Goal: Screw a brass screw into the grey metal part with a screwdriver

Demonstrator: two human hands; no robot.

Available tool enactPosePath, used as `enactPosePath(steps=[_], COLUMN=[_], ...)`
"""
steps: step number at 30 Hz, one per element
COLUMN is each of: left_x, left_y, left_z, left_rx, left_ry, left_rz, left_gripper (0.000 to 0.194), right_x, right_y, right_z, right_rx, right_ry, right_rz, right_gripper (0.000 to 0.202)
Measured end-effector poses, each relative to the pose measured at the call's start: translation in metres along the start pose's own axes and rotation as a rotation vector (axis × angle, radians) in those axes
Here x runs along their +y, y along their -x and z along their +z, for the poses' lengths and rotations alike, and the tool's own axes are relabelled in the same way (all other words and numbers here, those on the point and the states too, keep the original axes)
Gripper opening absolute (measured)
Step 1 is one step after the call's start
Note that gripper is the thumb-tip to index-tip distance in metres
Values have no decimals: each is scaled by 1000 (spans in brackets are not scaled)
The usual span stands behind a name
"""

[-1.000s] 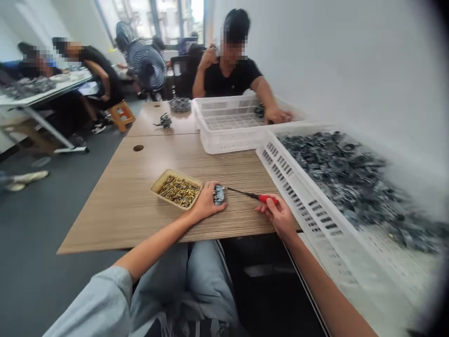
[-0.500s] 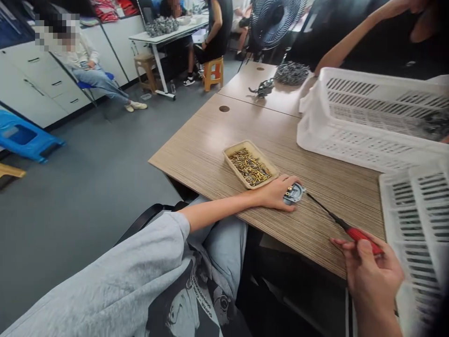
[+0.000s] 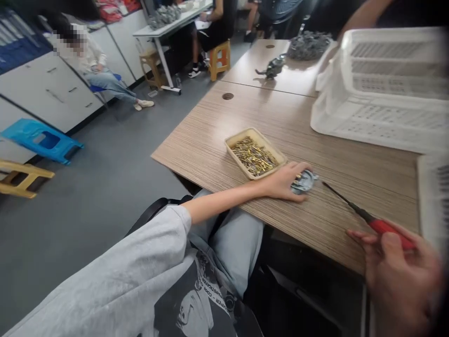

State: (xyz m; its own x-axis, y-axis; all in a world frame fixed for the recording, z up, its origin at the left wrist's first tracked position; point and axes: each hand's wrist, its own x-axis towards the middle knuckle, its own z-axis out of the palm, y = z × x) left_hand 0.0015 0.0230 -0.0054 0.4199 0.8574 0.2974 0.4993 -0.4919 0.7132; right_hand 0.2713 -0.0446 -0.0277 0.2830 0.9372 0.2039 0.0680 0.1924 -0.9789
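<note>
My left hand point(image 3: 286, 181) is wrapped round a small grey metal casting point(image 3: 304, 182) on the wood-grain table, fingers along its far side and thumb on the near side. Brass-coloured bits show on the casting near my fingers. Against the back of that hand stands a cream tub point(image 3: 232, 158) holding many brass-coloured screws point(image 3: 254, 154). My right hand point(image 3: 400, 262) grips the red handle of a screwdriver point(image 3: 389, 229). Its dark shaft points left, and the tip is a little apart from the casting's right side.
White plastic crates point(image 3: 368, 117) stand at the right of the table point(image 3: 196, 135). Farther back lie a dark metal part point(image 3: 275, 68) and a heap of grey parts point(image 3: 310, 45). Other people sit nearby. A blue stool point(image 3: 44, 138) and a yellow stool point(image 3: 24, 178) are at left.
The view has shifted, so most things sit differently in the picture. My left hand still holds the casting; the screwdriver tip stays just off its right side, slightly farther away.
</note>
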Motion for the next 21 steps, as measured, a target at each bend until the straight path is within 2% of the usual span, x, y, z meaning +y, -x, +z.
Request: enactPosePath(steps=[2,8,12,16,21], left_x=[2,-3,-5,-6,-6], left_y=[0,-4,-5,-7,-9], left_z=[-1,-2,0,0,0], left_rx=[26,84,74,65,50], left_ry=[-11,-26,-64,-105,-111], left_rz=[-9,14,44,35,32], left_gripper=[61,62,62,62,63], right_x=[-2,-4,-4,-2,-2], right_y=[-1,3,6,5,6], right_z=[3,6,8,11,14], right_rx=[74,38,41,-16,-19], right_ry=[41,476,742,899,966], right_rz=[-53,-191,-323,-321,-284], right_gripper=[46,45,40,38,36])
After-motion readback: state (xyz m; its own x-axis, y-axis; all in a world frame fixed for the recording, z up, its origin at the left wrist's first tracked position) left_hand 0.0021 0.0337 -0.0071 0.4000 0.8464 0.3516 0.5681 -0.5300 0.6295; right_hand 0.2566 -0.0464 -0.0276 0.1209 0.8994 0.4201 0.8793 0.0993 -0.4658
